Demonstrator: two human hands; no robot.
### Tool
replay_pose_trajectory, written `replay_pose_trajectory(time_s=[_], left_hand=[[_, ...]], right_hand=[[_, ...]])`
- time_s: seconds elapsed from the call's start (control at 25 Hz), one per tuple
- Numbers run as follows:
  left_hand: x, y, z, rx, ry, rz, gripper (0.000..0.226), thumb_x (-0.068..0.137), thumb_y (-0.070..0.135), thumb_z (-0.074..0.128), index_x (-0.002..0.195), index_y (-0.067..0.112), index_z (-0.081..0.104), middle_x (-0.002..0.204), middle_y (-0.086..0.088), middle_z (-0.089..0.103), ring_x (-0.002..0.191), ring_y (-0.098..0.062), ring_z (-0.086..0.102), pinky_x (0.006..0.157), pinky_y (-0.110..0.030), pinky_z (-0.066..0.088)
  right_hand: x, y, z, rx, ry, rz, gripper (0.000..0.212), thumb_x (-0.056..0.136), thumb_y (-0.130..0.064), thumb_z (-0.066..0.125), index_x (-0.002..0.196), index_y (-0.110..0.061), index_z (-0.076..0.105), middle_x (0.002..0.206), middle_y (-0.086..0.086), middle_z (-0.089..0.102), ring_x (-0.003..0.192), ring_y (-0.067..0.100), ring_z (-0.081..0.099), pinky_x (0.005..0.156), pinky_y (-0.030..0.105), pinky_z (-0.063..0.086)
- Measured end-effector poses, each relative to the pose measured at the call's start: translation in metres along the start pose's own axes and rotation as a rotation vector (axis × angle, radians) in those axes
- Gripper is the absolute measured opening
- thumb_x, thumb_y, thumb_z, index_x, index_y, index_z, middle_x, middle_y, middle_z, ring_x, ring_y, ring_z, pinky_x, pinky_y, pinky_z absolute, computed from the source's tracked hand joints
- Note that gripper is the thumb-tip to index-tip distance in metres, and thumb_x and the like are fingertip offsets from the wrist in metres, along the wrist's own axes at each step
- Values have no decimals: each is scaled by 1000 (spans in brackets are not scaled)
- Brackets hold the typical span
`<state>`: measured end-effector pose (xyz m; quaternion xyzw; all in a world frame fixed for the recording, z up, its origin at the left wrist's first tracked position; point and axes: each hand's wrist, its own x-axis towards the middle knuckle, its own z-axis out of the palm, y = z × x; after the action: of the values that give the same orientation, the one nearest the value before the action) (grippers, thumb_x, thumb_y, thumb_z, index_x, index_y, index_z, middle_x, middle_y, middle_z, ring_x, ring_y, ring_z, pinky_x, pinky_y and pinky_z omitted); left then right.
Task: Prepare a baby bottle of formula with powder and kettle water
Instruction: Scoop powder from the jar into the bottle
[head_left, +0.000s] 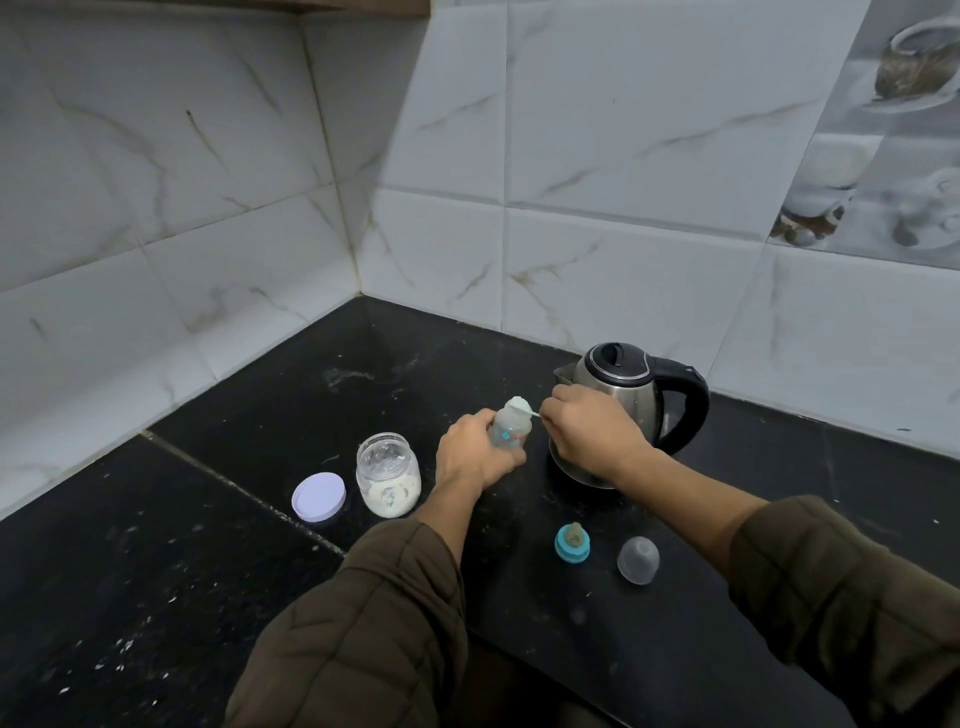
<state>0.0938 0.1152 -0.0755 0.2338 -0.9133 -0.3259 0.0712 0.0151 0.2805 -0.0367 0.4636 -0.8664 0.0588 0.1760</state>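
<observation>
A: Your left hand (470, 457) has its fingers wrapped round the baby bottle (510, 432), holding it upright on the black surface (270, 426) just left of the kettle (628, 400); your right hand (592, 431) pinches the handle of a pale scoop (521, 404), tipped right over the bottle's open mouth.

B: So you're in the powder stage; how far along would you say?

A: Early to middle, by my reading; the powder jar (388, 475) stands open left of the bottle, its lilac lid (318, 497) lying flat beside it; the blue ring with its teat (572, 542) and the clear cap (638, 560) sit apart on the surface, nearer you.

B: Water in yet?

A: I can't tell; the bottle is small, mostly hidden by your fingers; the kettle's lid looks closed and it sits upright, so I'd judge pouring is still to come, then the teat ring screwed on, then a shake.

B: And the bottle itself?

A: Translucent, short, with a blue-and-red print on its side; the scoop looks heaped with off-white powder; the jar is only about a third full.
</observation>
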Motion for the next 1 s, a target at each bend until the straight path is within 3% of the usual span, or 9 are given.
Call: replay_pose_trajectory(time_s=[0.08, 0.16, 0.32, 0.6, 0.76, 0.88, 1.0], left_hand=[[1, 0, -1, -6, 10, 12, 51, 71, 44, 83, 116, 30, 67, 107, 6, 68, 99, -16, 65, 87, -36, 54], [3, 0, -2, -20, 30, 17, 52, 72, 45, 83, 118, 30, 66, 108, 7, 68, 100, -16, 65, 88, -36, 55], [6, 0, -3, -20, 44, 31, 52, 74, 46, 83, 120, 29, 66, 109, 6, 68, 101, -15, 65, 89, -35, 54], [10, -3, -1, -21, 29, 19, 50, 75, 48, 83, 120, 32, 67, 108, 9, 72, 101, -14, 66, 88, -33, 53], [10, -10, 2, -22, 12, -34, 48, 72, 51, 83, 115, 34, 68, 104, 11, 72, 99, -15, 67, 82, -31, 50], [11, -21, 6, -24, -13, -86, 47, 69, 53, 84, 110, 34, 70, 102, 11, 73, 99, -15, 67, 83, -32, 51], [8, -31, 13, -49, -65, -139, 48, 64, 52, 87, 104, 34, 71, 100, 12, 74, 99, -14, 68, 89, -36, 56]], right_hand=[[0, 1, -1, -49, 60, -77, 19, 80, -5, 79, 74, -7, 61, 75, 9, 57, 66, 31, 59, 42, 39, 45], [0, 3, -3, -63, 109, -132, 26, 73, -1, 84, 71, -7, 59, 72, 9, 55, 60, 30, 56, 37, 35, 39], [-2, 7, 0, -129, 163, -258, 25, 67, 1, 86, 73, -6, 63, 73, 10, 57, 60, 28, 55, 41, 34, 38], [-2, 11, 7, -121, 241, -277, 20, 69, 1, 83, 73, -5, 64, 72, 10, 57, 60, 29, 57, 44, 35, 41], [4, 7, 7, 137, 258, -30, 8, 84, -10, 76, 78, -9, 71, 73, 6, 61, 65, 30, 62, 49, 40, 51], [11, 3, 0, 464, 175, 314, 9, 85, -15, 73, 80, -19, 80, 71, -6, 70, 67, 16, 65, 66, 31, 54], [18, 4, 4, 770, 65, 591, 11, 83, -13, 76, 74, -19, 81, 55, -12, 64, 57, 6, 57, 65, 24, 51]])
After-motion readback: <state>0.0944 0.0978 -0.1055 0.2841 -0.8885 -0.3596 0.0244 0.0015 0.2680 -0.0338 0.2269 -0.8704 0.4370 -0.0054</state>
